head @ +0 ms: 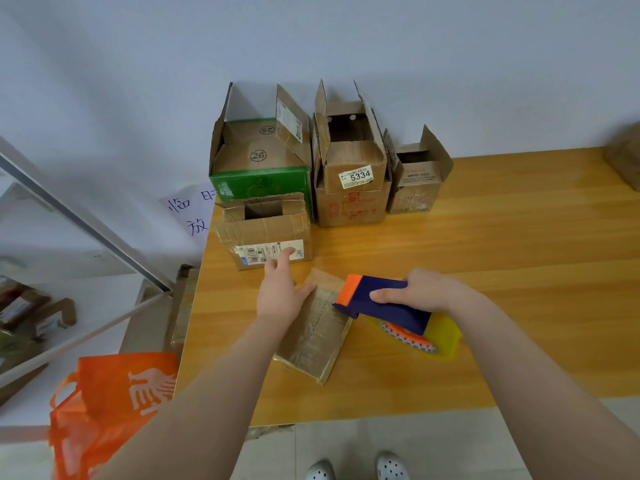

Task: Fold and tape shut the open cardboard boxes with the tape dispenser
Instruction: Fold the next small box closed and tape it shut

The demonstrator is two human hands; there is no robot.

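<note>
A small flat cardboard box (pixel 317 336), flaps closed and covered in tape, lies on the wooden table (pixel 485 271) in front of me. My left hand (pixel 282 292) rests on its far left edge with fingers spread. My right hand (pixel 420 289) grips a tape dispenser (pixel 388 303) with a dark blue body, orange front and yellow roll guard, its front end touching the box's right edge. Behind stand several open boxes: a labelled one (pixel 266 233), a green one (pixel 259 161), a tall one marked 5334 (pixel 351 178) and a small one (pixel 417 178).
The table meets a white wall at the back. Another cardboard box (pixel 625 157) shows at the far right edge. An orange bag (pixel 104 407) hangs off the table's left front corner. Flattened cardboard (pixel 183 306) and a metal-framed shelf (pixel 69 244) stand left. My shoes (pixel 356 467) are on the floor.
</note>
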